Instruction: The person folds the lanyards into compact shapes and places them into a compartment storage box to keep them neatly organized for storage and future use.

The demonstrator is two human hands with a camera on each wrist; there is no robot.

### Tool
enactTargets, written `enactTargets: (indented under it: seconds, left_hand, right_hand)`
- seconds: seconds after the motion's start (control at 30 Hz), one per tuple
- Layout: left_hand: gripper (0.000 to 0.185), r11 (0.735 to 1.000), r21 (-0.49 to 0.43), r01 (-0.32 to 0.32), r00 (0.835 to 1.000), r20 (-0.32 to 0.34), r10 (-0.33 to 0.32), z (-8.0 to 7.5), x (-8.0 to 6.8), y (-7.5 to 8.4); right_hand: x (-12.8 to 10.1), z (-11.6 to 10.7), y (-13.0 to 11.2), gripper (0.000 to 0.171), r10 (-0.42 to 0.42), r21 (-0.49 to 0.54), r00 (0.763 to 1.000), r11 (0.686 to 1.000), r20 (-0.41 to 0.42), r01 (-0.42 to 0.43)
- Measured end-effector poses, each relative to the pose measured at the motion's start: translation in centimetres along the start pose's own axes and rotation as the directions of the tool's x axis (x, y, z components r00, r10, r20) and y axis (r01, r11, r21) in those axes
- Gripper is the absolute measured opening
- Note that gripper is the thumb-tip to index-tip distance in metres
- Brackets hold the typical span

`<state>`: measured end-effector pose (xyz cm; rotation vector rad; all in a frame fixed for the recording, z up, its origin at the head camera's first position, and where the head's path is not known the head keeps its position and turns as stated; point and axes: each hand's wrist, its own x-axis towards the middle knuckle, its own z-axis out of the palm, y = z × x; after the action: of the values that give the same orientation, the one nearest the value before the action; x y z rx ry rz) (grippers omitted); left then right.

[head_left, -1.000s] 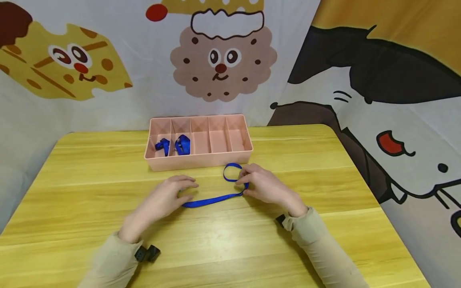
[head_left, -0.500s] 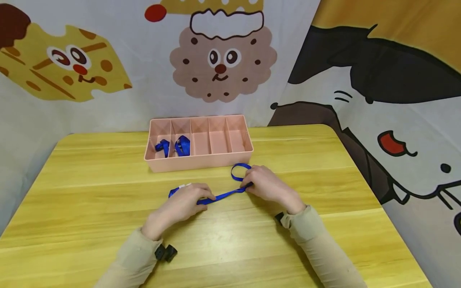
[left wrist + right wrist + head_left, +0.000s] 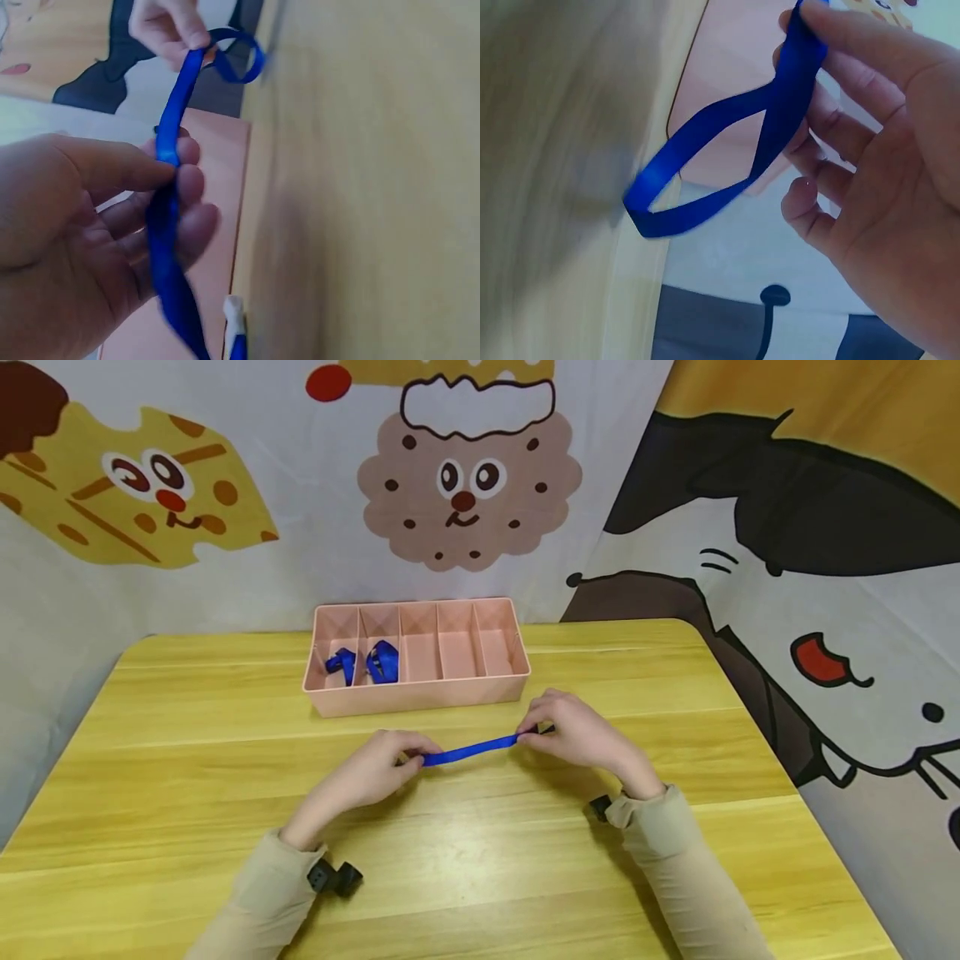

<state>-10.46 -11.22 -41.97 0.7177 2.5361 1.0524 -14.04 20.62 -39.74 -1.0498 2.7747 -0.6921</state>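
A flat blue lanyard (image 3: 472,750) runs taut between the two hands over the table, in front of the pink box. My left hand (image 3: 367,772) pinches it between thumb and fingers; in the left wrist view the strap (image 3: 178,112) passes under the thumb and its lower part hangs down the palm. A white end piece (image 3: 234,311) with blue strap below it shows at the bottom there. My right hand (image 3: 581,735) pinches the other end. From its fingers a loop (image 3: 697,217) dangles in the right wrist view, mostly hidden by the hand in the head view.
The pink divided box (image 3: 420,695) stands at the back of the wooden table (image 3: 465,868). One bundled blue lanyard (image 3: 342,665) lies in its leftmost compartment, another bundle (image 3: 384,662) in the one beside it. Behind hangs a cartoon-printed cloth (image 3: 300,593).
The left hand has moved right from the strap's left end and now pinches it. The right hand has moved right and slightly away, and the strap between them has straightened.
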Motion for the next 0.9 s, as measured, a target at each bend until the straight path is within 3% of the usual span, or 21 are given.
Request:
enactTargets:
  seconds: [0.17,0.4,0.67,0.77,0.9]
  left_hand:
    - [0.026,0.99,-0.138,0.04,0.999,-0.009,-0.042,-1.0,-0.2,0.0]
    - [0.03,0.972,-0.217,0.092,0.994,-0.03,-0.101,-1.6,-0.3,0.3]
    - [0.027,0.971,-0.237,0.033,0.995,-0.085,-0.055,-1.8,-0.8,0.7]
    - [0.024,0.984,-0.179,-0.007,0.991,-0.136,-0.018,-2.1,-1.0,0.7]
    - [0.02,0.984,-0.179,-0.021,0.988,-0.151,-0.007,-3.0,-1.3,0.6]
  right_hand:
    - [-0.3,-0.7,0.5,0.005,-0.004,0.053,1.0,0.999,-0.016,0.004]
    - [-0.7,-1.4,0.7,0.009,0.021,0.188,1.0,0.982,-0.018,-0.017]
    - [-1.1,-2.1,0.9,0.009,0.053,0.315,0.998,0.947,0.026,-0.058]
    - [-1.3,-2.3,1.1,0.009,0.042,0.325,0.998,0.944,0.049,-0.056]
    - [-1.9,-3.0,1.6,0.01,0.038,0.321,0.995,0.945,0.087,-0.064]
